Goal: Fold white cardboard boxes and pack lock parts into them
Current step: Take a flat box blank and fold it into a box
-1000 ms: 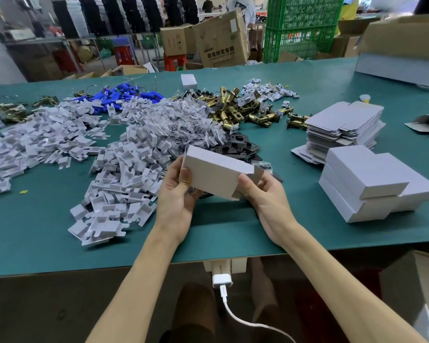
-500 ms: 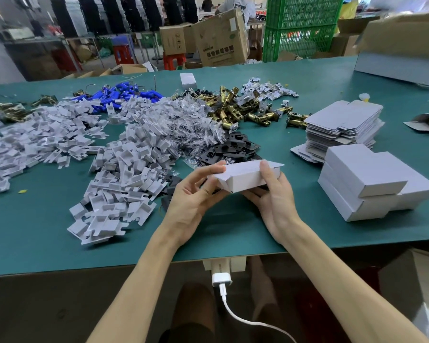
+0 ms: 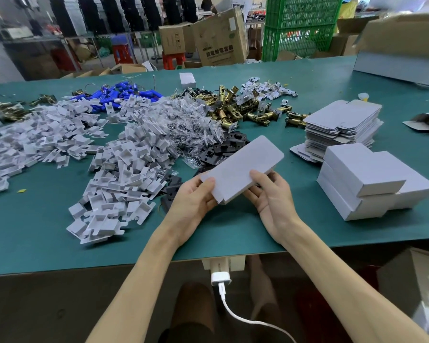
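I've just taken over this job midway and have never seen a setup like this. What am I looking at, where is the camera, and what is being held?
There is no machine here. A person works with bare hands, filmed by one wide camera worn on their head and looking down. The left hand and right hand together hold a white cardboard box above the green table. On the table lie heaps of white card inserts, brass latch parts, black plates, a stack of flat box blanks and folded boxes at the right.
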{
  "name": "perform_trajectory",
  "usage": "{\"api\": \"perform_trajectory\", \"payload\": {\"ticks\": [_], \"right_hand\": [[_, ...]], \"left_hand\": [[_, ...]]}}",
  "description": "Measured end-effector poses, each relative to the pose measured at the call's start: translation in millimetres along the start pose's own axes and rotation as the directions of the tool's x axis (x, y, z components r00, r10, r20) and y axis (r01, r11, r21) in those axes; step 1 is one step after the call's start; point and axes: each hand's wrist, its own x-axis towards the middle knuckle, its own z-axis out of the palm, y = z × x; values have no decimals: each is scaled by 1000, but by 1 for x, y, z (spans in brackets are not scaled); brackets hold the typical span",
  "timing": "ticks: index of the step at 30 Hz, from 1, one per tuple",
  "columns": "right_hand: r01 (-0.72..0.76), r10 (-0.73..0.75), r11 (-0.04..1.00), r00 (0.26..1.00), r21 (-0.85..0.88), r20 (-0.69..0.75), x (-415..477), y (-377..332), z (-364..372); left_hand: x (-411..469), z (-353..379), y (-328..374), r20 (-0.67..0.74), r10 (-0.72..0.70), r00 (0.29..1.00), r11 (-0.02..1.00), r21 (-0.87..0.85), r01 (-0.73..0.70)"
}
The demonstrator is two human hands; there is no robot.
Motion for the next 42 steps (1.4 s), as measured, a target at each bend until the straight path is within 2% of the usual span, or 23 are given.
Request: {"api": "perform_trajectory", "payload": {"ticks": [3, 6, 14, 19, 30, 37, 42], "right_hand": [[37, -37, 999, 999, -2, 2, 0, 2, -1], [97, -96, 994, 995, -51, 15, 0, 3, -2], [109, -120, 978, 992, -178, -50, 1, 7, -2], [93, -99, 982, 995, -166, -27, 1, 6, -4], [113, -108, 975, 994, -192, 35, -5, 3, 0], [137, -126, 973, 990, -188, 68, -7, 2, 0], [175, -140, 953, 978, -248, 152, -8, 4, 3]], "left_hand": [[0, 1, -2, 11, -33, 999, 999, -33, 33], [0, 0, -3, -14, -8, 1000, 999, -42, 7], [4, -5, -4, -229, 128, 965, 990, 84, -111], [5, -5, -4, -297, 124, 947, 992, 70, -108], [5, -2, -5, -190, 179, 965, 969, 203, -140], [3, -7, 2, -162, 108, 981, 993, -38, -115], [6, -12, 0, -358, 105, 928, 987, -77, -141]]}}
